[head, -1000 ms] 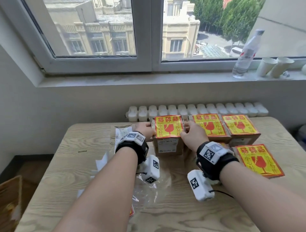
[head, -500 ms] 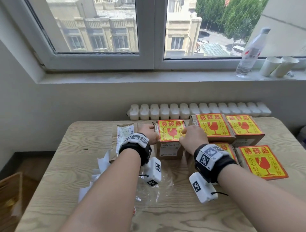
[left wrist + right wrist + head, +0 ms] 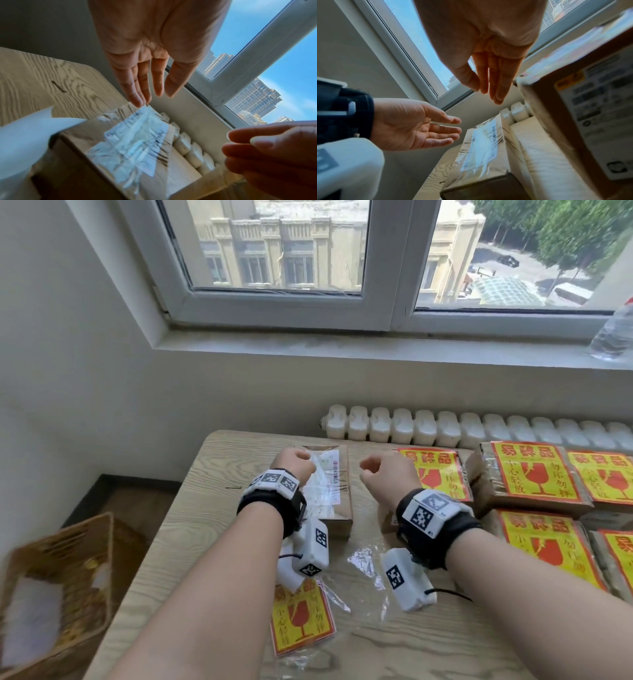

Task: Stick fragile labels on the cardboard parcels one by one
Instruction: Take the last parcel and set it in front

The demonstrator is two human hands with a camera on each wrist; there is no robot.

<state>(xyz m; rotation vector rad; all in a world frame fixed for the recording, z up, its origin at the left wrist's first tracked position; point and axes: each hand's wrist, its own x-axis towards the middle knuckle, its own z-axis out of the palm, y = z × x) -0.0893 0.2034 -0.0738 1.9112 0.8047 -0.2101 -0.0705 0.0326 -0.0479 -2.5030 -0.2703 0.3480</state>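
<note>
Left hand [image 3: 295, 464] with fingers straight and relaxed, grasping nothing, over the unlabelled cardboard parcel [image 3: 329, 491], right hand [image 3: 387, 475] likewise released just beside it, labelled parcels [image 3: 534, 477] right of the right hand, spare fragile labels [image 3: 301, 619] on the tabletop [image 3: 191, 529] below the wrists

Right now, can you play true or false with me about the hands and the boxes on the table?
1. Both hands hold nothing. True: the left hand and the right hand have loose, empty fingers.
2. The plain box by the left hand already has a yellow sticker on top. False: it shows only a white shipping label under clear tape.
3. Spare yellow stickers lie on the table near the person. True.
4. The boxes on the right have blue stickers. False: the stickered box and its neighbours have yellow and red ones.
5. The radiator stands behind the table. True.
</note>
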